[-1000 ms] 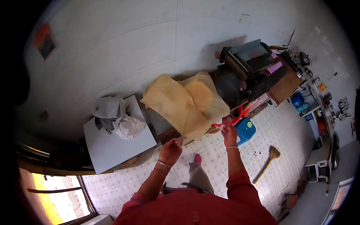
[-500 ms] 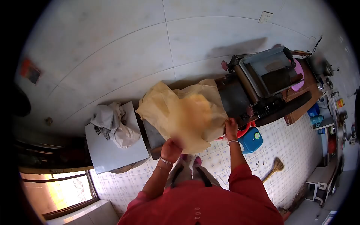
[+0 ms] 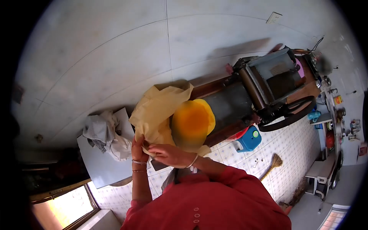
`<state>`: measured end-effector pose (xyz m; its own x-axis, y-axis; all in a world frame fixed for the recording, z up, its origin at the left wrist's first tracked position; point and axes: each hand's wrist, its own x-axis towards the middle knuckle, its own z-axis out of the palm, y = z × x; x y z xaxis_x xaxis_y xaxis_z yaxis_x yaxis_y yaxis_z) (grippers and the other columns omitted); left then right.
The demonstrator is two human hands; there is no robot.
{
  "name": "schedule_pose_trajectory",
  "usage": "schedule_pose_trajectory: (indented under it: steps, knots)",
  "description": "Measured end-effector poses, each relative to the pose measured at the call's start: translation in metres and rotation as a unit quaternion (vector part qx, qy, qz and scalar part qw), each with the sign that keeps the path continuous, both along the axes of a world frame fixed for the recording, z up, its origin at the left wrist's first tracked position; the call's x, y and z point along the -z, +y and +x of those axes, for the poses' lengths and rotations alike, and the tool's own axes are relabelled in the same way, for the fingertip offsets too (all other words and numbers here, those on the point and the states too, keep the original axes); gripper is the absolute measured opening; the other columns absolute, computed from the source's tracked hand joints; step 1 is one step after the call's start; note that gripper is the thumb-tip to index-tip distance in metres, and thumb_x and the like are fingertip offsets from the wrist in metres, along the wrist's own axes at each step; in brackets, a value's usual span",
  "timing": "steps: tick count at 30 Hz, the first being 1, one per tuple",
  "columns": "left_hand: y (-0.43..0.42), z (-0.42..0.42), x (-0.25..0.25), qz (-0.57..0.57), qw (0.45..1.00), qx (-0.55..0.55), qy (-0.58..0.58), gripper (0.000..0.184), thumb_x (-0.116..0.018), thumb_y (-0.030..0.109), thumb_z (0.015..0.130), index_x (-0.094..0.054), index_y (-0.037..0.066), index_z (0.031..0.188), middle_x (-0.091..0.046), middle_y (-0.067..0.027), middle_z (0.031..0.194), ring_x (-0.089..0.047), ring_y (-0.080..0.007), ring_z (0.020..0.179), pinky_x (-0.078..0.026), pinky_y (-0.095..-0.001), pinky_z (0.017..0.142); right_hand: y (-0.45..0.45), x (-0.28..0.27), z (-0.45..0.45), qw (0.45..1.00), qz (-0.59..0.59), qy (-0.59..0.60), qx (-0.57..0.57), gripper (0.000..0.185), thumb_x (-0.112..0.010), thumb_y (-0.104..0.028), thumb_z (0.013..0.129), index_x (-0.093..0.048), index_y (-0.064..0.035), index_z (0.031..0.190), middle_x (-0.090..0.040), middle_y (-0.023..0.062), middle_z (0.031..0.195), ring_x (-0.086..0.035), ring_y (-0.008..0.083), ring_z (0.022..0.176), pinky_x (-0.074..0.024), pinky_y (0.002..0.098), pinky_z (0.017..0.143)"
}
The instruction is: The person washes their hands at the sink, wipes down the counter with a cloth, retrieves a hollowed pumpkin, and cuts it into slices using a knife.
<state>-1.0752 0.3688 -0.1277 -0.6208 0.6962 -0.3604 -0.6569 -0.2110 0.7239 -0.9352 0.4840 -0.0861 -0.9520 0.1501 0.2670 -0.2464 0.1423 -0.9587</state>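
Observation:
A pale tan sheet point(image 3: 159, 105), cloth or plastic I cannot tell, lies bunched on the left part of a long dark bench. My left hand point(image 3: 139, 149) is closed on its near left edge. Beside it, my right hand point(image 3: 168, 153) has its fingers bent against the same edge, thumb side toward the left hand. A stack of yellow-orange round flat pieces point(image 3: 205, 115) lies uncovered just right of the sheet. Part of the stack is blurred, so what it is made of is unclear.
A roller machine point(image 3: 253, 88) with a black handwheel point(image 3: 291, 117) stands on the bench to the right. Crumpled cloths point(image 3: 111, 134) lie on a pale box top point(image 3: 96, 165) at left. A blue container point(image 3: 251, 138) and a broom point(image 3: 273, 165) are on the tiled floor.
The sheet has been drawn back to the left, baring the yellow stack. My right hand has crossed from the sheet's right edge to beside my left hand, which also moved left.

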Motion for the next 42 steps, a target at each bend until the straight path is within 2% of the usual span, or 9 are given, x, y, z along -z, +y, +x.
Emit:
schedule_pose_trajectory:
  steps: [6, 10, 12, 13, 17, 22, 31, 33, 42]
  knots:
    - [-0.004, -0.015, 0.052, -0.056, 0.987, -0.128, -0.074, 0.036, -0.048, 0.013, 0.092, -0.045, 0.001, 0.126, -0.058, -0.0125, 0.116, -0.058, -0.0267, 0.105, -0.047, -0.0396, 0.091, 0.109, 0.055, 0.087, 0.903, -0.071, -0.227, 0.359, 0.028, -0.06, -0.018, 0.088, -0.059, -0.0051, 0.113, -0.063, 0.0082, 0.104, -0.063, 0.0158, 0.084, -0.05, 0.0273, 0.074]
    - [0.043, 0.009, 0.014, -0.283, 0.863, -0.165, 0.385, 0.041, -0.054, 0.007, 0.087, -0.044, 0.0, 0.126, -0.052, -0.0148, 0.123, -0.051, -0.0291, 0.112, -0.043, -0.0365, 0.092, 0.178, 0.103, 0.132, 0.855, 0.0, -0.182, 0.486, 0.037, -0.063, -0.02, 0.086, -0.055, -0.0021, 0.117, -0.06, 0.0131, 0.113, -0.059, 0.0198, 0.102, -0.0488, 0.0294, 0.082]
    - [0.067, 0.026, -0.037, -0.365, 0.634, -0.148, 0.666, 0.054, -0.06, 0.002, 0.08, -0.04, 0.001, 0.13, -0.049, -0.0191, 0.125, -0.049, -0.0343, 0.115, -0.038, -0.0368, 0.099, 0.195, 0.126, 0.14, 0.848, -0.096, -0.256, 0.454, 0.044, -0.063, -0.018, 0.087, -0.047, -0.0001, 0.125, -0.055, 0.0125, 0.12, -0.053, 0.0203, 0.112, -0.0417, 0.0311, 0.095]
    - [0.077, 0.035, -0.053, -0.328, 0.621, -0.13, 0.7, 0.059, -0.06, 0.0, 0.076, -0.041, 0.001, 0.131, -0.052, -0.021, 0.121, -0.05, -0.0376, 0.112, -0.04, -0.0376, 0.097, 0.2, 0.132, 0.138, 0.863, -0.101, -0.28, 0.408, 0.049, -0.061, -0.02, 0.089, -0.042, 0.0004, 0.13, -0.052, 0.0129, 0.124, -0.05, 0.0203, 0.115, -0.0384, 0.0313, 0.098]
    - [0.092, 0.077, 0.016, -0.164, 0.872, 0.017, 0.461, 0.035, -0.059, 0.002, 0.086, -0.052, 0.001, 0.12, -0.058, -0.0154, 0.113, -0.056, -0.0272, 0.107, -0.043, -0.034, 0.093, 0.197, 0.116, 0.109, 0.888, -0.25, -0.231, 0.31, 0.054, -0.061, -0.028, 0.09, -0.042, -0.0004, 0.131, -0.051, 0.0113, 0.125, -0.05, 0.0179, 0.112, -0.0397, 0.0309, 0.095]
    - [0.118, 0.107, 0.094, -0.312, 0.813, -0.012, 0.492, 0.037, -0.047, 0.023, 0.096, -0.049, 0.0, 0.125, -0.055, -0.0127, 0.121, -0.051, -0.0235, 0.113, -0.04, -0.0342, 0.096, 0.215, 0.156, 0.109, 0.876, -0.301, -0.249, 0.283, 0.045, -0.055, -0.031, 0.093, -0.044, -0.005, 0.128, -0.054, 0.0069, 0.118, -0.052, 0.0175, 0.107, -0.0426, 0.0321, 0.091]
    - [0.165, 0.123, 0.061, -0.154, 0.951, -0.059, -0.262, 0.059, -0.041, 0.049, 0.095, -0.041, 0.007, 0.136, -0.043, -0.0079, 0.14, -0.044, -0.0214, 0.124, -0.033, -0.0343, 0.105, 0.241, 0.172, 0.138, 0.824, -0.499, -0.23, 0.138, 0.053, -0.047, -0.039, 0.095, -0.037, -0.0084, 0.136, -0.045, 0.0096, 0.134, -0.046, 0.0259, 0.121, -0.0391, 0.0418, 0.1]
    - [0.174, 0.144, 0.054, 0.097, 0.967, -0.047, -0.232, 0.06, -0.031, 0.054, 0.096, -0.039, 0.012, 0.139, -0.036, -0.0067, 0.144, -0.031, -0.0203, 0.133, -0.028, -0.0333, 0.107, 0.242, 0.162, 0.146, 0.798, -0.551, -0.217, 0.116, 0.058, -0.042, -0.046, 0.095, -0.034, -0.0094, 0.139, -0.039, 0.0098, 0.14, -0.041, 0.0273, 0.126, -0.0353, 0.0437, 0.103]
    - [0.107, 0.192, -0.093, -0.038, 0.954, -0.141, 0.263, 0.051, -0.038, 0.041, 0.098, -0.041, 0.008, 0.137, -0.044, -0.0083, 0.132, -0.039, -0.0173, 0.125, -0.029, -0.0306, 0.106, 0.135, -0.025, 0.14, 0.928, -0.356, -0.106, 0.016, 0.07, -0.036, -0.058, 0.092, -0.029, -0.0094, 0.142, -0.032, 0.0116, 0.145, -0.037, 0.0294, 0.129, -0.0322, 0.0434, 0.106]
